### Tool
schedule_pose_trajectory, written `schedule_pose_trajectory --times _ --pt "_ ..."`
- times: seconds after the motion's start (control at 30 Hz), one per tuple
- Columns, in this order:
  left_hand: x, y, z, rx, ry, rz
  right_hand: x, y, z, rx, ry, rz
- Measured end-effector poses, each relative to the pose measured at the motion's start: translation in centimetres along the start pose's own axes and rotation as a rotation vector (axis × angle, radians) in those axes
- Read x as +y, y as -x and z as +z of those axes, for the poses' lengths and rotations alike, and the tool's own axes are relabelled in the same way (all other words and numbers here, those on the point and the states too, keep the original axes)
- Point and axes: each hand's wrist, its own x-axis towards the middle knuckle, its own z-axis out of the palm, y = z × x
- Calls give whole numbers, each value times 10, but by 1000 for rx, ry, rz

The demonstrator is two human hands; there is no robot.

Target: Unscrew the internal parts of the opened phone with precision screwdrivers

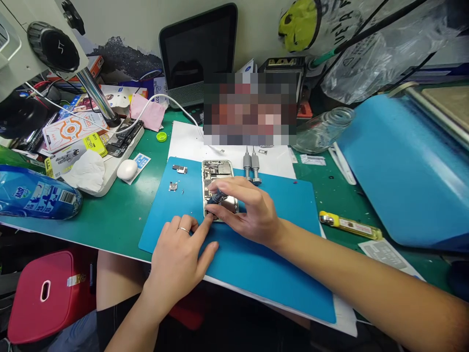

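An opened smartphone [223, 170], its inner boards and battery bared, lies on a blue mat [264, 274]. My right hand [252, 210] is closed on a dark screwdriver [216, 197], tilted over the phone's lower left part; its tip is hidden. At the phone's bottom edge, the index finger of my left hand [181, 252] touches the frame. That hand's thumb is apart, its other fingers bend slightly, and it holds nothing. Small metal phone parts [180, 169] lie left of the phone. Two grey screwdrivers [251, 164] stand upright just beyond my right hand.
A blue bottle [40, 193] and a microscope stand [97, 98] occupy the left side. A dark tablet [198, 54] leans at the back, near a glass jar [326, 129]. A yellow cutter knife [350, 226] lies right of the mat. White paper [183, 134] extends under the mat.
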Motion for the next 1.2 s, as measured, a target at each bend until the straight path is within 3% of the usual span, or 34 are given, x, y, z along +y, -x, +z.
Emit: schedule_pose_trajectory --times 0.77,1.2 --pt "1 0 -2 -8 2 -2 -1 1 2 -12 -44 23" --pt "2 1 -2 -21 7 -3 -3 11 5 46 -141 264"
